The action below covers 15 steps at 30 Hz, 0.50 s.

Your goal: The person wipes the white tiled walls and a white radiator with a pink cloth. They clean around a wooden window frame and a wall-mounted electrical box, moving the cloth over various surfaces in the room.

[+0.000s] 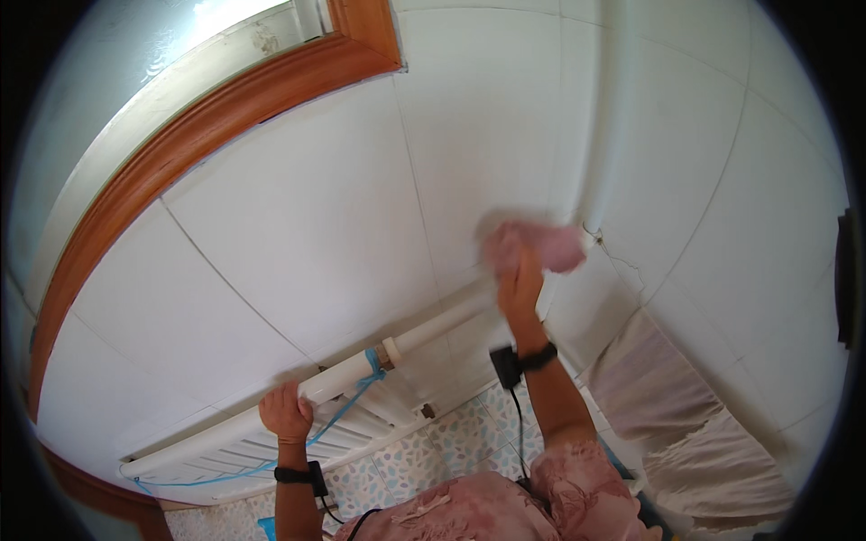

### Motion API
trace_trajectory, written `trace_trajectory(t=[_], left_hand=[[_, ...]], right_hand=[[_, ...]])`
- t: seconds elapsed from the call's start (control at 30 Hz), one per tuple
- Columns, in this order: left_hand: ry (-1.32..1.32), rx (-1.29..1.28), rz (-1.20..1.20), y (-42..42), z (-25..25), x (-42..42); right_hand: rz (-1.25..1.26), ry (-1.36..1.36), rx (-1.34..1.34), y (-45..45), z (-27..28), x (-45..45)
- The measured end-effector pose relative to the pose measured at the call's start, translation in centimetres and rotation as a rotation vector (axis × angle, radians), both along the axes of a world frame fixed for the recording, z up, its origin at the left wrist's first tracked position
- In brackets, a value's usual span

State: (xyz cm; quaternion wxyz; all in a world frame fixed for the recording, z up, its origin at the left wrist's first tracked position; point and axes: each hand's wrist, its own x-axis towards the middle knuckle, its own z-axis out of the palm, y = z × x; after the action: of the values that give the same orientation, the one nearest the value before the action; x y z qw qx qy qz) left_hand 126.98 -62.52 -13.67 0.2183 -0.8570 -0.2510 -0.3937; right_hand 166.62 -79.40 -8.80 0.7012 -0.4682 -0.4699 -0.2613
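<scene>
A pink cloth, blurred by motion, is in my right hand against the white tiled wall, just left of a vertical white pipe. The fingers lie over the cloth and are partly blurred. My left hand grips the top pipe of a white radiator, fingers curled over it. A blue cord is tied around that pipe, right of my left hand, and runs slanting down to the radiator's left end.
A wooden window frame borders the wall at upper left. Two hanging cloths cover the lower right wall. Cracked tile shows by the pipe's lower end. Patterned floor tiles lie below. Cables run from dark wrist-mounted boxes on both arms.
</scene>
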Motion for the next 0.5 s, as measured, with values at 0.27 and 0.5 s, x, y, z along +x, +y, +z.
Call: trace_trajectory(t=[0.27, 0.5], left_hand=[[0.068, -0.042, 0.01, 0.2, 0.1, -1.0], [0.035, -0.06, 0.011, 0.0, 0.0, 0.2]], right_hand=[[-0.322, -0.297, -0.379, -0.8, -4.2, -5.6], [-0.947, -0.106, -0.515, -7.4, -7.2, 11.4]])
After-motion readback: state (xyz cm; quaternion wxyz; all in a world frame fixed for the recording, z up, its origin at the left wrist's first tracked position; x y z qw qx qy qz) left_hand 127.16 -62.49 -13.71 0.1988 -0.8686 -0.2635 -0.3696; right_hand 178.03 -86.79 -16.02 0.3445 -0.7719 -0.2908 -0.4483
